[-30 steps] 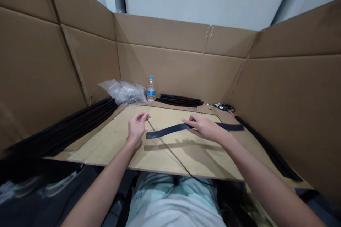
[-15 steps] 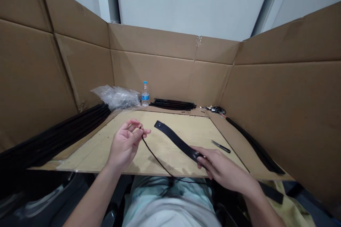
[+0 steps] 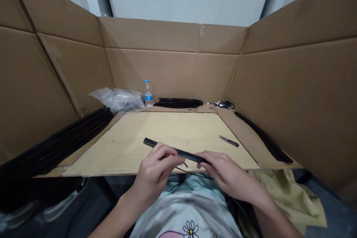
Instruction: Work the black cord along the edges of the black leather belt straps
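Note:
A flat black strap (image 3: pixel 185 154) is held across the front of the board, its far end pointing left and seen nearly edge-on. My right hand (image 3: pixel 223 169) is closed around the strap's right end. My left hand (image 3: pixel 157 167) is closed at the strap's middle, its fingers curled against the near side. A thin black cord (image 3: pixel 192 173) runs from under my left fingers toward my right hand. The exact grip of the left fingertips on the cord is partly hidden. Right of the strap lie small thread snips (image 3: pixel 229 141).
Cardboard walls (image 3: pixel 156 67) surround the pale board (image 3: pixel 134 130). Long black strips (image 3: pixel 69 137) lie left, another bundle (image 3: pixel 178 102) at the back, and black strips (image 3: pixel 262 137) right. A plastic bag (image 3: pixel 118 99), a water bottle (image 3: pixel 148 96) and tangled small parts (image 3: pixel 224 105) stand behind.
My left hand has moved right with the cord to meet the strap. The strap has been turned nearly edge-on and flatter. My view has shifted slightly.

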Tool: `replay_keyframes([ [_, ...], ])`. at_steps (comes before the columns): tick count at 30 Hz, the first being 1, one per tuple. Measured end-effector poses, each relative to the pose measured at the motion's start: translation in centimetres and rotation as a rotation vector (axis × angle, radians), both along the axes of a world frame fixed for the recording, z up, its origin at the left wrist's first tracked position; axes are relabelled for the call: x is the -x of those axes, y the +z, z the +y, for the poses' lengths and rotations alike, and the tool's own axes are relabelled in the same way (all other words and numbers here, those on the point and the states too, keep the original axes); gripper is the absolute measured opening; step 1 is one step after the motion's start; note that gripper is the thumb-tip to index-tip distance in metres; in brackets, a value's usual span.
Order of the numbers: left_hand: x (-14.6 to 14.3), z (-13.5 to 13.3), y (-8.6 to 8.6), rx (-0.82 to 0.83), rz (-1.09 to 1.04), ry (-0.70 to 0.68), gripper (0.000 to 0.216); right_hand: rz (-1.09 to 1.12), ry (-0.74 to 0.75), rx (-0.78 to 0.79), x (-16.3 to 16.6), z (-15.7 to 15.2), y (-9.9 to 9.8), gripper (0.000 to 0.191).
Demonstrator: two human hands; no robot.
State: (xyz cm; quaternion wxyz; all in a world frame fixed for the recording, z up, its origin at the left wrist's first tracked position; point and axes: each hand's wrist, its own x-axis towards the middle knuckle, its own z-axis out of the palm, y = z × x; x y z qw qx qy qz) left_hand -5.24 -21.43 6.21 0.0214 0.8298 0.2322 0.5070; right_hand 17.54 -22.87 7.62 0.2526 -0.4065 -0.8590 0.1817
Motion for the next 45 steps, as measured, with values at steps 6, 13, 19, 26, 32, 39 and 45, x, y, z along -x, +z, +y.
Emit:
replay_keyframes([
  [6, -0.4, 0.6, -1.2, -0.078, 0.113, 0.095, 0.022, 0.027, 0.01, 0.083, 0.3, 0.3, -0.2, 0.034],
  [13, -0.9, 0.7, -2.2, -0.079, 0.116, 0.14, 0.015, 0.043, 0.001, 0.099, 0.9, 1.0, -0.9, 0.027],
  [19, -1.2, 1.0, -2.7, -0.083, 0.13, 0.133, 0.012, 0.012, 0.029, 0.107, 0.9, 1.4, -1.6, 0.024],
  [26, -1.7, 0.8, -2.8, -0.109, 0.161, 0.174, 0.011, 0.083, 0.071, 0.137, 1.2, 1.4, -1.6, 0.024],
  [32, -1.7, 0.5, -2.7, -0.149, 0.173, 0.171, 0.012, 0.075, -0.043, 0.028, 1.9, 1.5, -2.2, 0.023],
  [39, -1.2, 1.1, -2.8, -0.095, 0.205, 0.11, 0.028, 0.089, -0.034, 0.003, 1.6, 1.7, -2.1, 0.028],
  [45, -1.0, 1.1, -2.4, -0.098, 0.111, 0.145, 0.019, 0.04, -0.016, -0.013, 1.2, 1.8, -1.9, 0.028],
])
